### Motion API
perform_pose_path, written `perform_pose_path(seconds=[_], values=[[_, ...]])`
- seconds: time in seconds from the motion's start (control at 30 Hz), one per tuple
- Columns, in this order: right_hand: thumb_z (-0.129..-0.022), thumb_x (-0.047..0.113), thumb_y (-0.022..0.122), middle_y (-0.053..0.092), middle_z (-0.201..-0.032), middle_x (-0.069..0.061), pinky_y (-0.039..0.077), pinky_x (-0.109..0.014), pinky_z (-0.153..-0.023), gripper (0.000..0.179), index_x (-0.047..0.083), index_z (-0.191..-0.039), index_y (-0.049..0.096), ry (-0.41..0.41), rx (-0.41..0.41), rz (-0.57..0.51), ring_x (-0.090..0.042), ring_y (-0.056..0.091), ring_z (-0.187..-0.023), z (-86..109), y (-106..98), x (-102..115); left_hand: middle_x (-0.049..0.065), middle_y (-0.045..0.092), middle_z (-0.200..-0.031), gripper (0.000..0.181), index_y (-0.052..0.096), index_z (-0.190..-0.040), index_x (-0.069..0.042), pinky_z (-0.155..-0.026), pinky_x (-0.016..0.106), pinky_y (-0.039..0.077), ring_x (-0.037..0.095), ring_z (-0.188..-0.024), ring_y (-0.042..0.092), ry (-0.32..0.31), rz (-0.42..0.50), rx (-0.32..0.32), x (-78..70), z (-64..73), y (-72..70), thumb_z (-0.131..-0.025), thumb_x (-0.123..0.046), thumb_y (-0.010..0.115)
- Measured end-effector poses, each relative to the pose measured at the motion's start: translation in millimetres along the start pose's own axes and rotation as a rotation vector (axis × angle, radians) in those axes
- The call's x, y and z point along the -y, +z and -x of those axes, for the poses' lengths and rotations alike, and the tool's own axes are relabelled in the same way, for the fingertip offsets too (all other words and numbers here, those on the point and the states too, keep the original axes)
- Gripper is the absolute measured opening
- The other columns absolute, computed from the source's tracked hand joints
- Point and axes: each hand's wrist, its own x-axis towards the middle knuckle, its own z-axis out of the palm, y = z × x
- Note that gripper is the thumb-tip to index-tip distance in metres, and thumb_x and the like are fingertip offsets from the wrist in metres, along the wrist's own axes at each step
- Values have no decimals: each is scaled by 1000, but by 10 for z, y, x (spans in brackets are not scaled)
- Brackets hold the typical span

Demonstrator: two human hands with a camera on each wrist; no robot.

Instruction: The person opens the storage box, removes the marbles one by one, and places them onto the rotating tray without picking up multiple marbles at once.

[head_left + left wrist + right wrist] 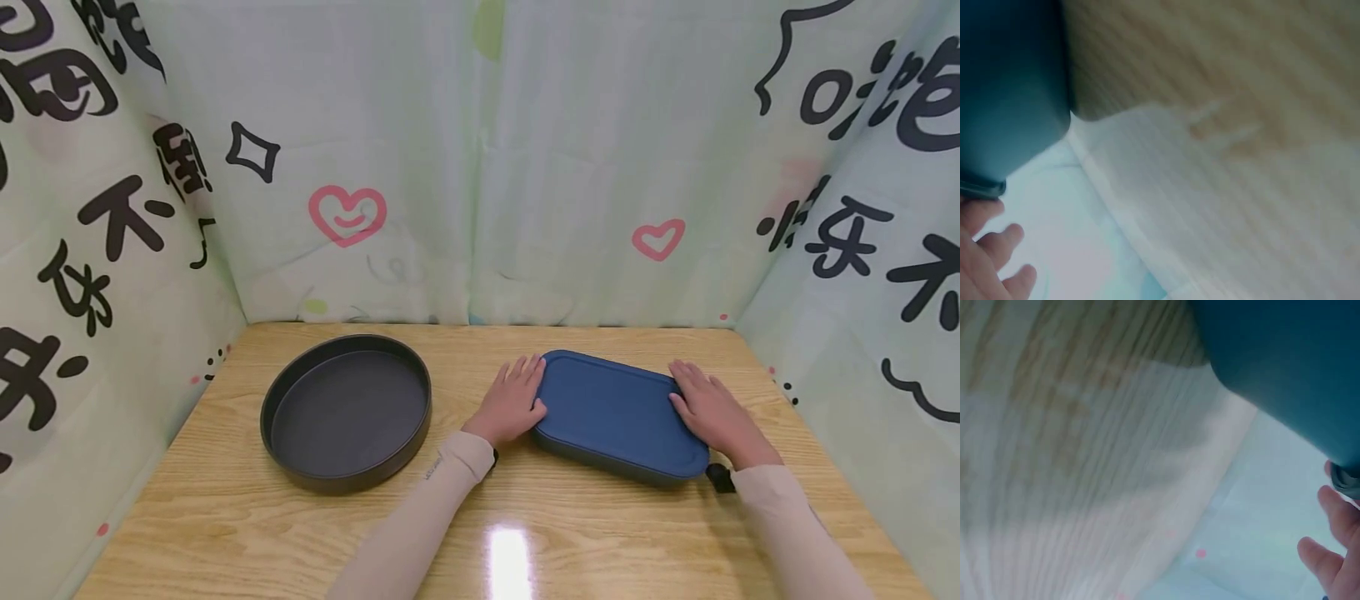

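A rectangular lidded box [615,412], blue on top with a darker body, sits at an angle on the table's right half. My left hand [510,402] lies against its left end, fingers extended and spread, the thumb at the lid's edge. At the opposite end my right hand [718,417] touches the rim with straight fingers. In the left wrist view, fingertips [1007,240] show right at the rim beside the box's side wall [1010,94]. The right wrist view has fingers [1329,562] by the rim too, below the box wall [1291,369]. The lid's seam is mostly hidden.
A round dark grey pan [345,412] with low walls stands on the left of the wooden table [480,517], no handle showing. Printed fabric curtains [480,167] enclose the table at the back and both sides. A bright reflection shows near the front.
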Motion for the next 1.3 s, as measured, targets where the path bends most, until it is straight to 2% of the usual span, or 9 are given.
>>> perform_pose_path(seconds=[0.2, 0.33, 0.57, 0.7, 0.8, 0.93, 1.03, 1.17, 1.3], values=[[-99, 20, 41, 34, -145, -28, 20, -61, -108, 51, -5, -143, 32, -55, 1, 9, -46, 28, -135, -51, 33, 76, 0, 14, -159, 63, 13, -151, -14, -119, 43, 11, 21, -147, 13, 15, 6, 7, 108, -24, -10, -93, -28, 32], [-99, 17, 41, 37, -143, -29, 24, -60, -107, 49, -6, -141, 34, -55, -24, -12, -47, 32, -133, -64, 61, 144, 1, 17, -158, 63, 14, -151, -14, -118, 45, 11, 21, -147, 14, -7, 11, -11, 177, -39, -29, -93, -28, 32], [-99, 17, 38, 40, -138, -32, 30, -58, -103, 47, -8, -139, 36, -2, -84, -36, -47, 39, -127, -34, 136, 315, 8, 25, -156, 63, 22, -149, -8, -118, 44, 15, 23, -146, 19, -153, 8, -126, 244, 3, -90, -95, -36, 37], [-98, 14, 38, 42, -135, -34, 31, -58, -103, 47, -11, -137, 37, 51, -117, -48, -48, 40, -126, 11, 161, 444, 14, 25, -155, 66, 23, -148, -2, -117, 45, 16, 27, -145, 19, -270, 43, -203, 151, 95, -80, -97, -40, 39], [-97, 14, 37, 43, -135, -34, 31, -59, -103, 47, -13, -136, 37, 84, -133, -37, -48, 39, -127, 31, 168, 558, 16, 21, -156, 69, 20, -148, 1, -117, 46, 16, 29, -146, 16, -314, 83, -224, 22, 190, -45, -97, -42, 38], [-96, 14, 36, 44, -134, -34, 32, -60, -101, 47, -14, -134, 39, 139, -156, -21, -47, 40, -126, 41, 205, 726, 17, 16, -157, 71, 18, -148, 1, -117, 48, 14, 30, -147, 10, -299, 117, -227, -133, 312, 7, -97, -43, 39], [-95, 13, 36, 45, -132, -36, 34, -59, -100, 48, -16, -132, 39, 179, -181, -24, -48, 41, -124, 51, 235, 858, 16, 14, -157, 72, 18, -148, 0, -117, 48, 12, 31, -147, 8, -267, 97, -224, -181, 380, 31, -96, -44, 40], [-94, 15, 37, 47, -127, -37, 37, -58, -98, 50, -19, -130, 40, 217, -205, -24, -50, 46, -118, 75, 257, 1012, 17, 15, -157, 70, 18, -148, 0, -118, 46, 13, 31, -147, 9, -228, 44, -208, -130, 409, 23, -96, -40, 40], [-93, 19, 41, 52, -120, -38, 43, -56, -90, 52, -20, -127, 42, 235, -200, -11, -51, 55, -103, 114, 241, 1134, 14, 14, -158, 68, 16, -149, -2, -118, 42, 13, 28, -147, 8, -188, 0, -150, 15, 368, -18, -94, -35, 38]])
